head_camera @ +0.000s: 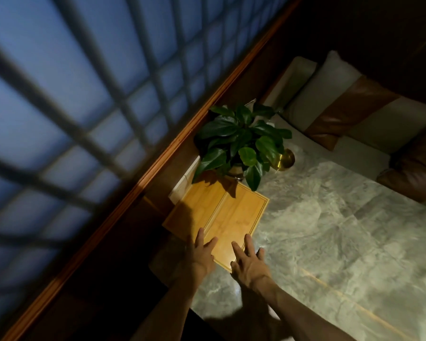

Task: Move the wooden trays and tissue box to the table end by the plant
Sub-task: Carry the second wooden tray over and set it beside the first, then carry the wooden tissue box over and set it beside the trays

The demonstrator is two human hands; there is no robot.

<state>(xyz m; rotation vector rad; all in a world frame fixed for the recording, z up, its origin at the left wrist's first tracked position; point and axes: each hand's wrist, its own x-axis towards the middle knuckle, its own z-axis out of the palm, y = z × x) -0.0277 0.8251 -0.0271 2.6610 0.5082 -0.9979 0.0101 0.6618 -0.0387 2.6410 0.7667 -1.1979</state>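
Note:
Two flat wooden trays lie side by side at the table end, right below the potted plant (241, 141). The left tray (194, 205) overhangs the table's edge a little, and the right tray (241, 217) has a thin dark border line. My left hand (199, 254) rests with spread fingers on the near edge where the trays meet. My right hand (249, 262) lies flat, fingers apart, on the near corner of the right tray. Neither hand grips anything. No tissue box is in view.
The marble table (330, 242) stretches to the right and toward me. A brass bowl (284, 159) stands beside the plant. A sofa with cushions (349, 114) runs along the far side. A wooden sill and a grid window (84, 94) border the left.

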